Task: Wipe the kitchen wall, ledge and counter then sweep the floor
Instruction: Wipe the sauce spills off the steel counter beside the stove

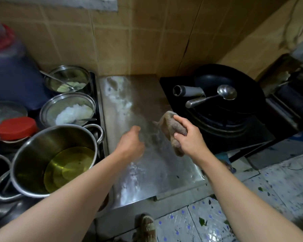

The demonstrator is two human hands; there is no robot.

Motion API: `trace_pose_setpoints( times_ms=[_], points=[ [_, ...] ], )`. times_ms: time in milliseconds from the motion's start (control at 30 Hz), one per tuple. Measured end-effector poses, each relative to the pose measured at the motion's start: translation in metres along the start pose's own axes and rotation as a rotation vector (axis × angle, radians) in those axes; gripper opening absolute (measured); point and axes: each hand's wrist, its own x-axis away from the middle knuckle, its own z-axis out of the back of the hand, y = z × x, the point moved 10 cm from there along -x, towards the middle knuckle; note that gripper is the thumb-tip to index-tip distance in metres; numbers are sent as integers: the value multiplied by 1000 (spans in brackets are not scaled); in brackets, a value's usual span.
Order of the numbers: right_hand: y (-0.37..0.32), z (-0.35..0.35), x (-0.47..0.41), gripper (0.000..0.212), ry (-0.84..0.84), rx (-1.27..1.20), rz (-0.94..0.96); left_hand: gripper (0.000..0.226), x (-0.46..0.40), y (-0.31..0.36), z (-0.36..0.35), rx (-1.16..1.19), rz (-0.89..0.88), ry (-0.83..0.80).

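Nearest you, the scuffed stainless-steel counter top [147,154] shows pale smears running toward the wall. Your left hand [130,143] hovers blurred over its middle, fingers loosely curled and holding nothing. Your right hand [187,137] grips the bunched grey-brown cloth [171,130] above the counter's right edge, beside the black gas stove [252,137]. Flatten the cloth and draw long strokes from the tan tiled wall [129,41] toward yourself.
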Motion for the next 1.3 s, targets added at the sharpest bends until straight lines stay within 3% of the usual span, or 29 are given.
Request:
trace_pose_setpoints(
  times_ms=[167, 333, 500, 633, 767, 833, 1033, 1200, 1300],
  points=[
    [-43, -6, -2, 80, 10, -109, 59, 35, 5, 18, 38, 344, -4, 48],
    [-82, -26, -13, 99, -90, -155, 142, 25, 15, 48, 64, 739, -11, 51],
    [-94, -32, -21, 101, -145, -89, 175, 19, 12, 50, 78, 789, 33, 65],
    [-82, -35, -27, 82, -261, -439, -12, 25, 7, 49, 88, 753, 34, 153],
    [-76, -42, -34, 26, -377, -678, -187, 20, 3, 49, 87, 835, 47, 174],
    [-76, -47, -36, 11, -439, -698, -219, 15, 1, 53, 82, 843, 50, 155],
    [-65, -40, -58, 10, -355, -721, -275, 14, -8, 43, 73, 907, 134, 94],
    [-68, -38, -70, 8, -253, -715, -222, 53, -9, 44, 72, 843, 34, 29],
    [-75, -41, -70, 11, -233, -765, -190, 50, -12, 46, 68, 744, 15, 15]
  ],
)
